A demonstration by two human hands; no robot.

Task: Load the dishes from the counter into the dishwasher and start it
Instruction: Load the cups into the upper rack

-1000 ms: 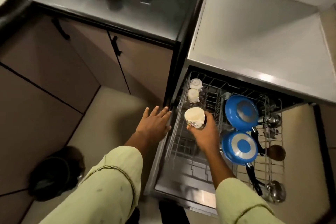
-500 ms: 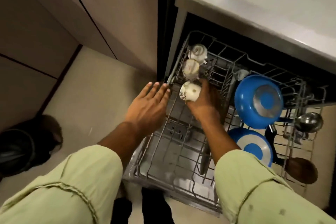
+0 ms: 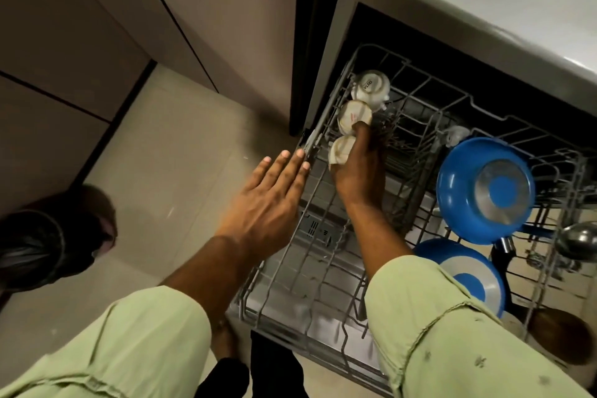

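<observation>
R grip (image 3: 358, 171) holds cup (image 3: 339, 152) (in rack (image 3: 318, 271)).

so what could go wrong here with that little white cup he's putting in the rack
1. The small white cup gripped by the right hand sits close against the second white cup, and a finger reaches that one; they could knock and chip.
2. The held cup looks tilted; let go like this, it may tip between the wires of the grey wire rack.
3. The left hand has fingertips at the rack's edge; if the rack slides, they could get pinched.
</observation>
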